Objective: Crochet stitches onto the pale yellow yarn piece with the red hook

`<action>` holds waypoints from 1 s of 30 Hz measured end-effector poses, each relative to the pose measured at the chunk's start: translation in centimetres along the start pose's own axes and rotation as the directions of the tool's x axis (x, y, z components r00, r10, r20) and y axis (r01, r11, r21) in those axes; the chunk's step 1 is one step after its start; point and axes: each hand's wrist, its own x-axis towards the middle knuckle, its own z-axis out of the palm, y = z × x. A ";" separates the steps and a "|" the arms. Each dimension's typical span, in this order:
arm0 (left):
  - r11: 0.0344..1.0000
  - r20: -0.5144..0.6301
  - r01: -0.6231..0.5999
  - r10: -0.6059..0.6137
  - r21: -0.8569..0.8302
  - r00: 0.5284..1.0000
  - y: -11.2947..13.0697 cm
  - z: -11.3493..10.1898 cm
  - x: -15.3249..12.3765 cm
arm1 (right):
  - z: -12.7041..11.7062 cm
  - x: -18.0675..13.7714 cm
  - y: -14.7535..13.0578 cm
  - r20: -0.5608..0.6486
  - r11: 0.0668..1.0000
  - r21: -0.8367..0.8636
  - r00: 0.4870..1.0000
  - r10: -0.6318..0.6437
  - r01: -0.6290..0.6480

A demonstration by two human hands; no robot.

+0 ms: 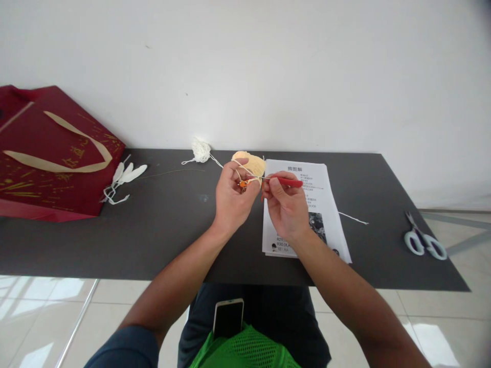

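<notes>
My left hand (236, 197) is closed around a small piece of crochet work, with pale yarn looped over the fingers. A bit of orange (243, 184) shows at the fingertips; most of the piece is hidden by the hand. In my right hand (286, 204) is a crochet hook with a red handle (286, 181), its thin metal shaft pointing left into the work. Just behind the hands lies a ball of pale yellow yarn (251, 162). Printed sheets (333, 214) with Chinese text lie under my right hand.
A dark red gift bag (49, 153) stands at the left, with white feather-like pieces (128, 174) beside it. White yarn (201, 150) lies near the wall. Scissors (424, 239) rest at the right of the dark table (164, 220). A phone (228, 318) is on my lap.
</notes>
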 end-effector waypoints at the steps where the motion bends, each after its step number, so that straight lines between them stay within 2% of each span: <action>1: 1.000 0.002 -0.005 0.005 -0.005 1.000 0.0 0.0 0.0 | 0.0 0.0 0.0 -0.005 1.000 0.006 1.000 -0.002 0.002; 10: 0.999 -0.005 -0.044 0.044 0.000 0.999 0.2 -0.2 -0.1 | 0.2 0.0 -0.3 0.032 0.999 0.034 0.999 0.000 -0.001; 22: 1.000 -0.073 0.014 -0.014 0.010 0.997 0.1 -0.2 0.2 | -0.1 0.2 -0.3 -0.008 0.956 -0.147 0.966 -0.258 0.254; 25: 1.000 -0.073 0.003 -0.002 0.006 0.997 0.2 -0.2 0.1 | -0.1 0.1 -0.2 0.013 0.964 -0.135 0.973 -0.229 0.229; 30: 1.000 -0.057 0.009 -0.009 -0.003 0.998 0.4 0.0 -0.2 | -0.2 0.2 -0.1 0.039 0.993 -0.060 0.995 -0.097 0.099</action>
